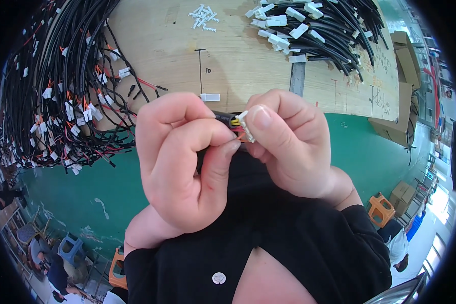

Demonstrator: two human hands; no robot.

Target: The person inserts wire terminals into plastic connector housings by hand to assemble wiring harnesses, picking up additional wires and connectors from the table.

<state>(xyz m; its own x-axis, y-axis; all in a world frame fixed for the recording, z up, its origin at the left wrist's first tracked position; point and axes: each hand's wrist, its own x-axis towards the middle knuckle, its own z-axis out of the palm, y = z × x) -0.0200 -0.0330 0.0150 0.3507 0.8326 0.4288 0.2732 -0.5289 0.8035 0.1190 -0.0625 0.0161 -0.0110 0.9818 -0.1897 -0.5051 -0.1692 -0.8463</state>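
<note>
In front of my chest, above the table's near edge, my two hands meet fingertip to fingertip. My right hand (296,144) is closed, its thumb and fingers pinching a small white connector (248,133). Thin yellow and red wires run from the connector into a black sheathed cable (224,118). The cable passes behind the fingers of my left hand (182,162), which is also closed. Its thumb and forefinger pinch a thin orange-red wire (240,138) beside the connector. The fingers hide most of the cable.
A thick bundle of black cables with white connectors (76,101) fills the left side. More connector-ended black cables (329,38) lie at the far right. White screw-like pieces (204,17) and a white connector housing (210,97) rest on the wooden table (157,45). Cardboard boxes (397,124) stand right.
</note>
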